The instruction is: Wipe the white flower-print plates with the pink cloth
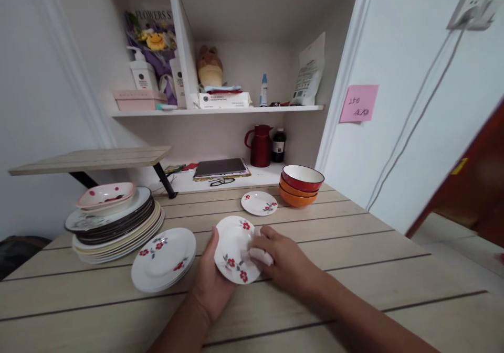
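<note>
My left hand [213, 278] is closed on the edge of a small white plate [232, 242] with red flowers, thumb along its rim, holding it tilted above the table. A wadded white tissue [261, 256] is pinched in my right hand [286, 257] and pressed against the right side of the plate's face; some of it is hidden by the fingers. To the left lies a short stack of matching flowered plates [165, 256]. Another small flowered plate [258, 204] lies flat beyond my hands.
Nested bowls [299, 188], red above orange, stand at the back right. A tall plate stack [118, 237] with a pink-spotted dish [106, 194] on top stands left, beside a raised wooden stand [94, 157]. A laptop [219, 167], glasses [221, 182] and red jug [260, 147] sit behind.
</note>
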Available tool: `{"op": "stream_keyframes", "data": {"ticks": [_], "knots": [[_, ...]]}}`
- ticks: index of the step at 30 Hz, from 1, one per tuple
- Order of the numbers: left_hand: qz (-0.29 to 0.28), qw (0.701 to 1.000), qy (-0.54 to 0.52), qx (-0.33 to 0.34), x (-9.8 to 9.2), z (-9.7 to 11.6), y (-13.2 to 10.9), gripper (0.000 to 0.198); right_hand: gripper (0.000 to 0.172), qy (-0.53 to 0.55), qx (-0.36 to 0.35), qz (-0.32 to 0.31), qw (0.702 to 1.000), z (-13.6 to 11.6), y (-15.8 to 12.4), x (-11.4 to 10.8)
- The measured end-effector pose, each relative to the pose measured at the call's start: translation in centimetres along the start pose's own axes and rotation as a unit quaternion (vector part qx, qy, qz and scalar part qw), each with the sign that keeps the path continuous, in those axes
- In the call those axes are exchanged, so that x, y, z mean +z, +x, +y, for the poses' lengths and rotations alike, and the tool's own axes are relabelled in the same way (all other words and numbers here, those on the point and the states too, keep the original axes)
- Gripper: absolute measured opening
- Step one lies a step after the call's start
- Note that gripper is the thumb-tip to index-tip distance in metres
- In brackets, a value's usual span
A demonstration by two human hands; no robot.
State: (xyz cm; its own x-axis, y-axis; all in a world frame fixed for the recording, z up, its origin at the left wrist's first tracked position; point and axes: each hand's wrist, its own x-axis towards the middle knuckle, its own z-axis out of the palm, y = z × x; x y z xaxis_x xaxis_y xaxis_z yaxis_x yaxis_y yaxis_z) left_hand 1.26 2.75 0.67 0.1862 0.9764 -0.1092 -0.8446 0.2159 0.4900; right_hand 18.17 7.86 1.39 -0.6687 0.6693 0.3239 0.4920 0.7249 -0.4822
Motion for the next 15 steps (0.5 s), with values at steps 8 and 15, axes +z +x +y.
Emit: {"op": "stream_keyframes", "data": {"ticks": [8, 15], "knots": [[0.016, 0.995, 0.041, -0.092, 0.2, -0.7, -0.4, 0.051, 0.042, 0.04, -0.061, 0.029, 0.997, -2.1, -0.2, 0.6], [0.03, 0.998, 0.018, -0.045, 0.8, -1.0, -0.3, 0.053, 0.018, -0.027, 0.084, 0.081, 0.993, 0.7, 0.5, -0.4]]}}
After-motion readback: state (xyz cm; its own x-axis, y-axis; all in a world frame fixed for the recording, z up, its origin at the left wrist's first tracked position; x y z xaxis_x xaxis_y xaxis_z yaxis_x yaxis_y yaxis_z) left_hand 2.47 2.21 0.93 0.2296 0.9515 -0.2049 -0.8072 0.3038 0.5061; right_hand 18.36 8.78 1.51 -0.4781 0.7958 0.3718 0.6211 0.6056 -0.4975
